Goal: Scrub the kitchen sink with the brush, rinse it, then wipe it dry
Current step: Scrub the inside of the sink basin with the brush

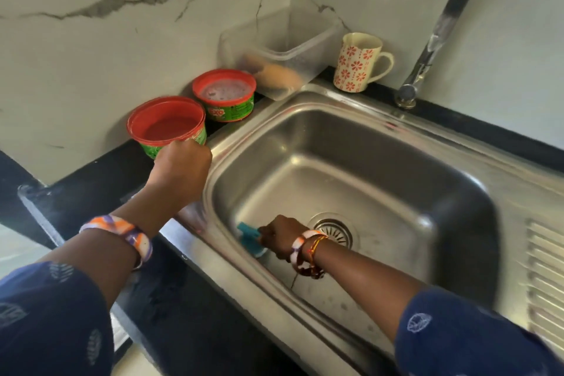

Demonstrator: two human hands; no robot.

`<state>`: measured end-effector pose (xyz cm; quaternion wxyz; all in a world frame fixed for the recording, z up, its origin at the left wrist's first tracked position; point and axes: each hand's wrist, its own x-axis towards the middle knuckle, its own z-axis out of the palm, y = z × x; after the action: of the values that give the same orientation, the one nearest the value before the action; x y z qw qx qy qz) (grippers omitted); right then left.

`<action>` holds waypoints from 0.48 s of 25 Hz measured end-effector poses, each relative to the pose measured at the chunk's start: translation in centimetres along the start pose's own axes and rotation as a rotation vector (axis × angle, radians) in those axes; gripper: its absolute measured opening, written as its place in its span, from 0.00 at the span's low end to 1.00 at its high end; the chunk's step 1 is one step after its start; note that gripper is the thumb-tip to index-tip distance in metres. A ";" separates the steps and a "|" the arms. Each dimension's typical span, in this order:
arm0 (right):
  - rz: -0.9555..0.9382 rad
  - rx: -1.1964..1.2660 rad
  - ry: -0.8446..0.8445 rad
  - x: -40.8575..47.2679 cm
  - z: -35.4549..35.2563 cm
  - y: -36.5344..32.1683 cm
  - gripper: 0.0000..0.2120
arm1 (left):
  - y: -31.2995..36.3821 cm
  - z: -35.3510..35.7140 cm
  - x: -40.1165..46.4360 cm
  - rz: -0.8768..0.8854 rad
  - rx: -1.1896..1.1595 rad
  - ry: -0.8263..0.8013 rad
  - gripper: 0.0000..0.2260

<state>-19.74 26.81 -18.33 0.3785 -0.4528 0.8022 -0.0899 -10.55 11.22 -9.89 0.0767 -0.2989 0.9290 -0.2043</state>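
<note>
The scrubbing step was in hand: the right hand [282, 235] gripped the blue brush [248, 236] low in the sink [351, 137], at nine o'clock from the drain [334, 230]. The left hand [181, 166] pinched a red tub [166, 123] at the sink's ten o'clock. Next, I judge, the tub needed setting down and the brush working across the basin.

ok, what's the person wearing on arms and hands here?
Both arms have dark blue sleeves with small white printed motifs. The left hand has a thick orange, white and purple bangle at the wrist; the right hand has a similar bangle plus thin red and yellow threads. No gloves.
</note>
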 end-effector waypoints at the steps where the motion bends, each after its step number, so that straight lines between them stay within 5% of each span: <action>1: 0.072 -0.051 -0.061 -1.3 -0.7 0.7 0.16 | -0.1 -0.1 -0.2 0.016 0.000 0.001 0.10; 5: 0.372 -0.223 -0.307 -7.6 -2.6 4.1 0.14 | -0.3 -0.3 -1.5 0.084 -0.026 0.019 0.10; 9: 0.269 0.284 0.063 -11.0 -6.7 1.6 0.08 | -2.0 -0.3 -2.5 0.099 -0.276 0.013 0.13; 12: -0.001 0.506 0.325 -11.3 -11.3 -4.0 0.19 | -4.7 -2.1 -1.5 0.182 -0.467 0.210 0.13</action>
<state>-21.43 31.23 -2.53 0.3458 -0.3242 0.8042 -0.3585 -7.46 9.33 -6.02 -0.0728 -0.2008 0.9769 -0.0066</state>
